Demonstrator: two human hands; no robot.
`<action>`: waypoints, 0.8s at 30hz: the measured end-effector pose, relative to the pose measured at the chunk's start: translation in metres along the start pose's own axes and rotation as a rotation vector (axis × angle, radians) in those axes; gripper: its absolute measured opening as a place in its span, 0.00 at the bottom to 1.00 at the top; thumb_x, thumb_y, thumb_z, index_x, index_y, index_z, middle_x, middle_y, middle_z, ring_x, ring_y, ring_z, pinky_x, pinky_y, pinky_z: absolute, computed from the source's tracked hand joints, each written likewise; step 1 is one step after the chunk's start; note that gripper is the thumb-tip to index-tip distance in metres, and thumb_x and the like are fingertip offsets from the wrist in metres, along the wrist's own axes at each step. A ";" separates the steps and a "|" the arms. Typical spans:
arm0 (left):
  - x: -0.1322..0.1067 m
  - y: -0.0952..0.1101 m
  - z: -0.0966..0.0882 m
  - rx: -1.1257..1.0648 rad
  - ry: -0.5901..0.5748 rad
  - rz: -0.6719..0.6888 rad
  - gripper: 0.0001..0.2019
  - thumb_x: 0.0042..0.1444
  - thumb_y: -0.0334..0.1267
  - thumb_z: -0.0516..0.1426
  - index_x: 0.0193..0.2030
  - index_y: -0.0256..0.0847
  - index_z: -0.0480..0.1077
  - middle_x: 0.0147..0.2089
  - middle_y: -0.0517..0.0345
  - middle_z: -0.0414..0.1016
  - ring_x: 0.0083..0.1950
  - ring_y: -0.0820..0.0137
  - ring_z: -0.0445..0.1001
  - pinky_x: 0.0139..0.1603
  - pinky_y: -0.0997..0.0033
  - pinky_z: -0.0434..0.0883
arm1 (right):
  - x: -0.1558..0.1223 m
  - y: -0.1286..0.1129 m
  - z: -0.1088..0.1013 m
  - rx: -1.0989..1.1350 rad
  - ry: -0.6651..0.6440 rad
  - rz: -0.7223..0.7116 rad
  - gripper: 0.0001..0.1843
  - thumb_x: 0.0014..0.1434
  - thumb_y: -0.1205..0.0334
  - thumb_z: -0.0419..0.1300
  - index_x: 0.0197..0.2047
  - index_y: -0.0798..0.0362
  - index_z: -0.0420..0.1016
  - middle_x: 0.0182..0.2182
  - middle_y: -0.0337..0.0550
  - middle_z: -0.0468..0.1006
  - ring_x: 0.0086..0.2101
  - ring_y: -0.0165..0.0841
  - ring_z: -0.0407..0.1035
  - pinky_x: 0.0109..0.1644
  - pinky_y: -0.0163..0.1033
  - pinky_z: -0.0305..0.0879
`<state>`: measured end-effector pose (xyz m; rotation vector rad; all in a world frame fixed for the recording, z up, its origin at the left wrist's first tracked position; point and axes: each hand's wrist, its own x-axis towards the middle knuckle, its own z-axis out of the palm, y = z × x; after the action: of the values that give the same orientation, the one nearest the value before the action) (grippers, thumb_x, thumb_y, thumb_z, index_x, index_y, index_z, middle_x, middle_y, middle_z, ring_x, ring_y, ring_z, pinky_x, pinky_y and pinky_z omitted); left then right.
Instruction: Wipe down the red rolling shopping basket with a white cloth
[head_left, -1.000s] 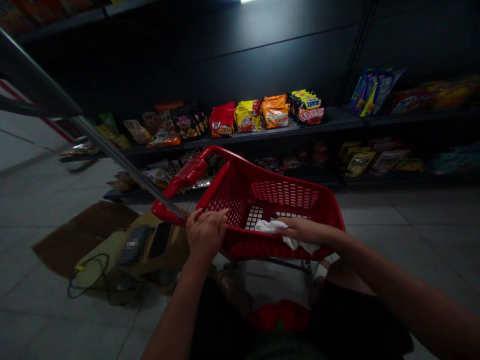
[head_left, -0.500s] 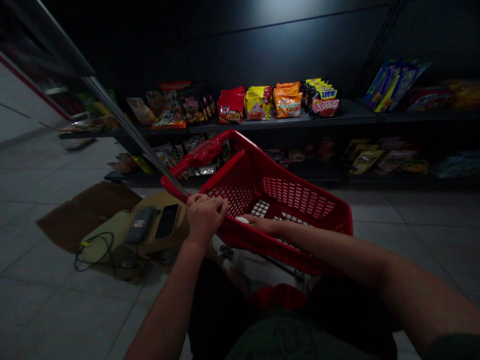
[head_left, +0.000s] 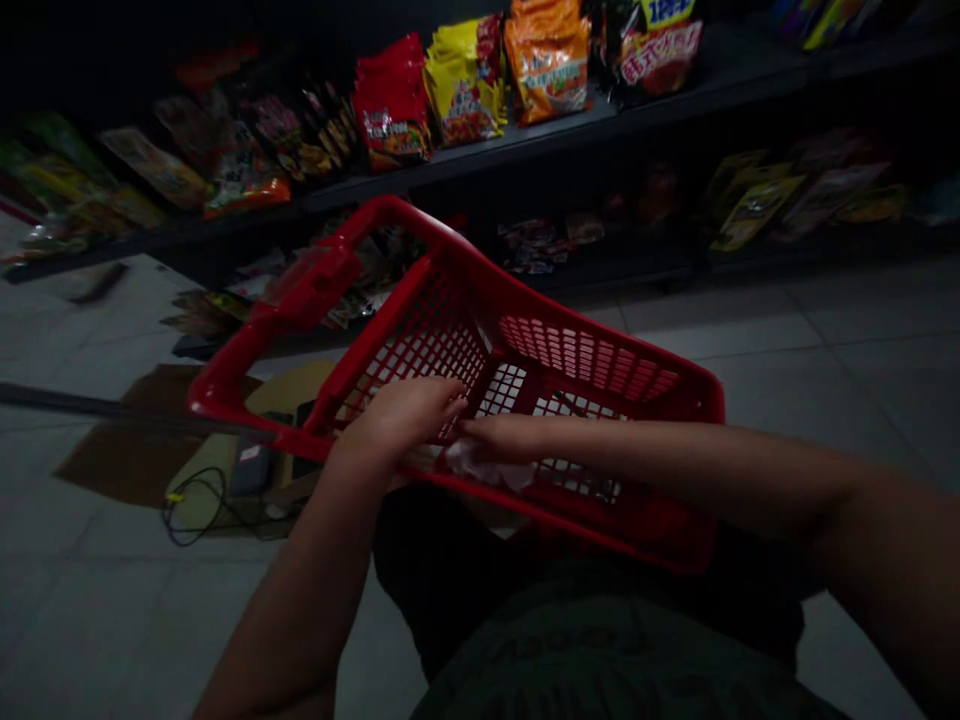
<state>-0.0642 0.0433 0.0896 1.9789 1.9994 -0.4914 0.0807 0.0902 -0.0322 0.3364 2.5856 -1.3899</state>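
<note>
A red shopping cart (head_left: pixel 592 330) with grid-like walls is right in front of me, its handle (head_left: pixel 300 290) toward the left. My left hand (head_left: pixel 412 405) is over the near left corner of the basket, fingers stretched to the right and nothing seen in them. Inside the near wall, my right hand (head_left: pixel 499 434) is closed on a crumpled white cloth (head_left: pixel 491 468), which hangs against that wall. Its fingertips are mostly hidden. A thin metal pole (head_left: pixel 135 408) comes in from the left and meets the cart near the handle's base.
Dark shelves carry red packets (head_left: pixel 391 105), yellow packets (head_left: pixel 466 85) and orange packets (head_left: pixel 549 65) beyond the cart. More bags lie on the lower shelf (head_left: pixel 757 210). At left, a cardboard box (head_left: pixel 120 440) on the tiled floor bears a dark device (head_left: pixel 251 465) and a cable (head_left: pixel 196 505).
My left hand has uncurled from beside the pole and moved over the basket. The pole has swung down to the left. More white cloth shows under my right hand. My view has tilted downward.
</note>
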 end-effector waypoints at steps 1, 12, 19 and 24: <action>0.005 -0.002 -0.002 -0.005 -0.037 0.017 0.16 0.65 0.50 0.48 0.50 0.52 0.73 0.46 0.58 0.81 0.44 0.65 0.77 0.39 0.70 0.65 | 0.011 -0.002 0.004 0.047 0.078 -0.061 0.18 0.58 0.70 0.57 0.52 0.56 0.72 0.42 0.45 0.79 0.36 0.32 0.71 0.40 0.33 0.65; 0.015 0.000 0.012 -0.160 -0.077 0.133 0.15 0.66 0.44 0.47 0.52 0.51 0.72 0.49 0.60 0.80 0.46 0.67 0.77 0.44 0.70 0.69 | -0.002 0.047 0.013 -0.022 -0.423 0.178 0.11 0.48 0.78 0.62 0.36 0.57 0.75 0.26 0.39 0.75 0.28 0.31 0.68 0.36 0.36 0.65; 0.020 -0.005 0.010 -0.116 0.001 0.012 0.19 0.67 0.43 0.44 0.56 0.45 0.70 0.53 0.55 0.78 0.50 0.64 0.76 0.47 0.66 0.69 | 0.016 0.032 0.014 0.498 -0.118 -0.123 0.18 0.64 0.67 0.55 0.57 0.54 0.66 0.39 0.40 0.77 0.32 0.25 0.69 0.35 0.29 0.64; 0.022 -0.001 0.008 -0.156 -0.137 0.073 0.16 0.66 0.44 0.47 0.44 0.47 0.75 0.44 0.58 0.79 0.42 0.66 0.76 0.42 0.68 0.68 | 0.018 0.063 0.022 0.201 -0.338 0.149 0.12 0.59 0.67 0.60 0.47 0.55 0.74 0.35 0.41 0.78 0.30 0.29 0.69 0.33 0.31 0.62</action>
<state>-0.0659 0.0595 0.0730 1.8644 1.8178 -0.4276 0.0830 0.1073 -0.0994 0.2874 2.1160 -1.5083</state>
